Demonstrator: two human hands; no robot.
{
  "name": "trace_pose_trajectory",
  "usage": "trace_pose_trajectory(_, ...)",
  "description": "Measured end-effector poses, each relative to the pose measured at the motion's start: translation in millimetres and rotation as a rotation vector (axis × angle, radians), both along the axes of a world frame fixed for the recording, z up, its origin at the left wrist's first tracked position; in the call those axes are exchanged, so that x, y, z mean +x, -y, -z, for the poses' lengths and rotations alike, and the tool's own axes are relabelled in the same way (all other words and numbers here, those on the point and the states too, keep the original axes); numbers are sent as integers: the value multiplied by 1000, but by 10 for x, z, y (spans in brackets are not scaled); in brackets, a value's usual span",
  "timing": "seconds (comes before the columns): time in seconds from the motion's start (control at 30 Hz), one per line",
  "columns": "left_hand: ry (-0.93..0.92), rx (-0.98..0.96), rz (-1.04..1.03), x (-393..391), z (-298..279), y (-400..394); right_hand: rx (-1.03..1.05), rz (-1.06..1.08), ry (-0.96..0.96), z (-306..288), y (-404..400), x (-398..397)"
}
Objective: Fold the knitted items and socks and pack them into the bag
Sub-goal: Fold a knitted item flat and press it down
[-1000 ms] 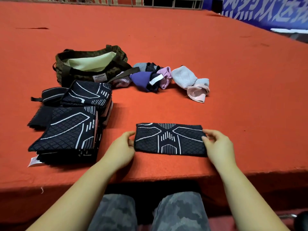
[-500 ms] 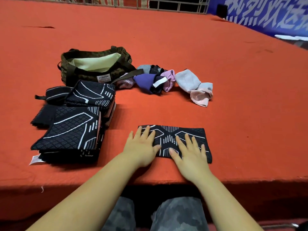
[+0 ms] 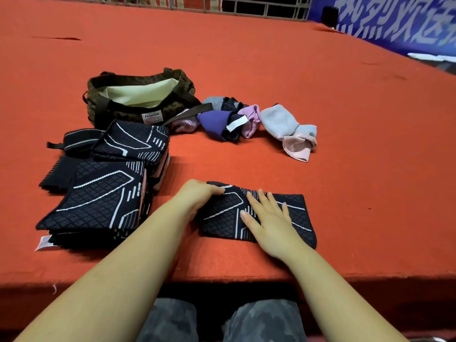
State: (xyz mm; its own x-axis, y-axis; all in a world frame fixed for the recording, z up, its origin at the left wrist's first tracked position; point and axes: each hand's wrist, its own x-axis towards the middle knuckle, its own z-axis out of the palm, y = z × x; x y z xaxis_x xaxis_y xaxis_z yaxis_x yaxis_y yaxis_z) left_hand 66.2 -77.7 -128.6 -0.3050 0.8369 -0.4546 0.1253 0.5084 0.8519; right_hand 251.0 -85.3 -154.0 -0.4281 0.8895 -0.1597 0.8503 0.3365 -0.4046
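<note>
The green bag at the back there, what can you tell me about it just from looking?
The bag is a soft, dark olive fabric tote with a pale cream lining and a white label reading FASHION on its front. It sits upright and open on the red table, nothing visible inside. Dark straps arch over its mouth, and one strap trails right onto the pile of socks. The stack of black knitted items lies just in front of it.
</note>
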Motion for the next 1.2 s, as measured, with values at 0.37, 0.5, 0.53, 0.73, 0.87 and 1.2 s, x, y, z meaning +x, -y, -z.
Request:
trace_pose_trajectory(0.37,-557,187,66,99,-31,175,122,-7,87,171,-8,-21)
trace_pose_trajectory(0.5,-806,7,113,75,17,345,110,4,146,155,-2,-50)
trace_pose_trajectory(0.53,-814,19,112,85,41,386,98,11,141,140,1,-70)
trace_pose_trajectory(0.73,-381,-18,101,100,69,495,86,-126,63,134,248,-285)
trace_pose_trajectory(0.87,-128,-142,144,27,-48,482,82,-140,81,165,260,-258)
trace_pose_trajectory(1.2,348,-111,85,-40,-97,705,-10,-143,-271,91,355,-212)
